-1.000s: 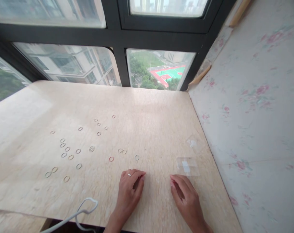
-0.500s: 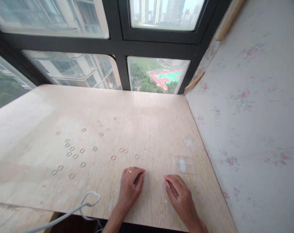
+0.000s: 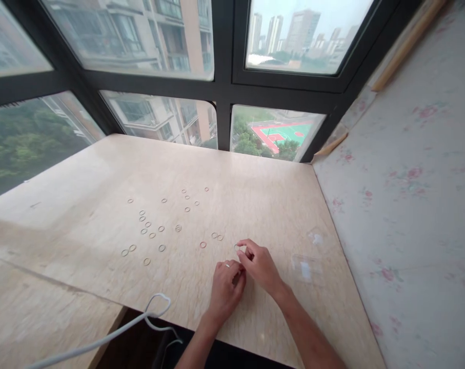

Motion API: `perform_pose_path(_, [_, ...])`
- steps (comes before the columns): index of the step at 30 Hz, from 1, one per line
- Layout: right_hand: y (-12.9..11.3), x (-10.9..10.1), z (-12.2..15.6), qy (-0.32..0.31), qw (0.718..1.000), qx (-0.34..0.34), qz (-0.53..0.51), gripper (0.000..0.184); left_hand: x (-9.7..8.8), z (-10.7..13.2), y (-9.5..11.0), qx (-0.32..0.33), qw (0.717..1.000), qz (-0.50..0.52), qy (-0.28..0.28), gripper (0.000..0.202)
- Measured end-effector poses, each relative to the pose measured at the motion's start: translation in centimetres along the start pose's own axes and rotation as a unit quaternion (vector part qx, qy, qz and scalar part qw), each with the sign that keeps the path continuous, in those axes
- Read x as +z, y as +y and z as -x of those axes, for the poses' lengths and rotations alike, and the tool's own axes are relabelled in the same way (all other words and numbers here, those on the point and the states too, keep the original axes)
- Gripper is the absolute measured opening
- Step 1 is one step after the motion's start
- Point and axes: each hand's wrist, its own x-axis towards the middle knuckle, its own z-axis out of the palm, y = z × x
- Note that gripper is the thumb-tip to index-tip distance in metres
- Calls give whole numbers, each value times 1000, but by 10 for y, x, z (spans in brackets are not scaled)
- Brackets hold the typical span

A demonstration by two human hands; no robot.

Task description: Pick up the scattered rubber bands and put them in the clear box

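Observation:
Thin rings, like small elastic bands or hoops, lie scattered over the pale marbled counter (image 3: 263,195). At the near right of the group, my right hand (image 3: 260,264) has its thumb and index fingertip pinched at the edge of a pale greenish ring (image 3: 236,247), which still lies at the surface. My left hand (image 3: 226,287) rests on the counter just below, fingers curled and tips pressed together; whether they hold anything is hidden. A finger ring is worn on it. To the left lie a red ring (image 3: 203,245) and a pair of pale rings (image 3: 217,236).
A clear plastic box (image 3: 307,269) and a clear piece, perhaps its lid (image 3: 315,237), lie right of my hands. A white cable (image 3: 101,338) loops over the front edge at left. Windows close off the back; a flowered wall (image 3: 409,230) bounds the right.
My right hand has moved left and forward to the greenish ring, crossing close to my left hand. My left hand stays curled. The camera view has shifted left and up.

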Motion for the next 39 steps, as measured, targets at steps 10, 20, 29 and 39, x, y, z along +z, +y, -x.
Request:
perform_pose_path(10, [-17, 25, -66, -156, 949, -54, 269, 23, -1, 2, -1, -5, 999, 38, 2, 17])
perform_pose_path(20, [-18, 24, -69, -191, 926, -85, 316, 17, 0, 1, -3, -3, 999, 46, 8, 17])
perform_pose_path(29, [8, -8, -37, -174, 984, -22, 10, 7, -3, 0, -4, 10, 999, 32, -2, 17])
perform_pose_path(39, [38, -80, 62, 96, 987, 95, -84, 11, -5, -3, -6, 32, 999, -7, -10, 20])
